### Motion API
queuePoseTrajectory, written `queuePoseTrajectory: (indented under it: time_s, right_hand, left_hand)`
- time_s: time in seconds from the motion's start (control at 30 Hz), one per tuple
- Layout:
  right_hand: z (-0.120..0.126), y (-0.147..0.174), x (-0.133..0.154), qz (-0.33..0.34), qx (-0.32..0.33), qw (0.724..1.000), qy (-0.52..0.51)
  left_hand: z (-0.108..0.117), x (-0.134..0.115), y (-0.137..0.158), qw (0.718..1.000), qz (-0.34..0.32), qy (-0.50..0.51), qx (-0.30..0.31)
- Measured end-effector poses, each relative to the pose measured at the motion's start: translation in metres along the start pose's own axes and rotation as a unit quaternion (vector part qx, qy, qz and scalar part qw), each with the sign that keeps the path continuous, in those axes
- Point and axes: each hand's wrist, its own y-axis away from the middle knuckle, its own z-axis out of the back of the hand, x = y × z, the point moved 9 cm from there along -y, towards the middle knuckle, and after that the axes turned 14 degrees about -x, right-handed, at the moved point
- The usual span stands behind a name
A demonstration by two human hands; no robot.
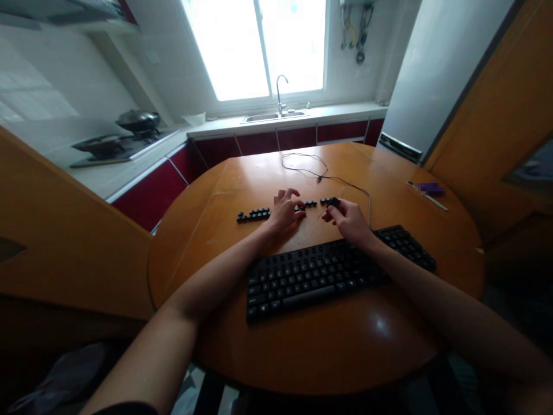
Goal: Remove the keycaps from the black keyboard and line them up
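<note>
A black keyboard [309, 274] lies on the table below my hands, with several keys gone from its upper row. Beyond it, small black keycaps [254, 215] stand in a loose row. My left hand [285, 212] reaches over the middle of this row, fingers curved and apart, thumb and fingertips close to some keycaps; whether it touches one I cannot tell. Pinched in my right hand [349, 222] is a small black keycap [333, 202], held above the table just past the keyboard's far edge. A thin pale stick [320, 217] shows by my right fingers.
The round wooden table [207, 253] bears the keyboard's cable [302, 169], looped at the far side. At the right lie a purple item [430, 189] and a white-handled brush-like stick [436, 202]. Behind are a sink [274, 117], a stove [129, 148] and a fridge [436, 80].
</note>
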Motion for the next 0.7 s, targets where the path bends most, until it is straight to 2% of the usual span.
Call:
queuePoseTrajectory:
  time_s: [0.33,0.7]
  right_hand:
    - [0.013,-0.009,0.006,-0.006,-0.022,1.0,-0.021]
    - [0.015,-0.009,0.009,-0.008,-0.023,0.999,-0.024]
  left_hand:
    - [0.002,0.005,0.001,0.999,0.031,-0.009,-0.006]
    - [0.001,0.007,0.002,0.999,0.048,-0.01,-0.002]
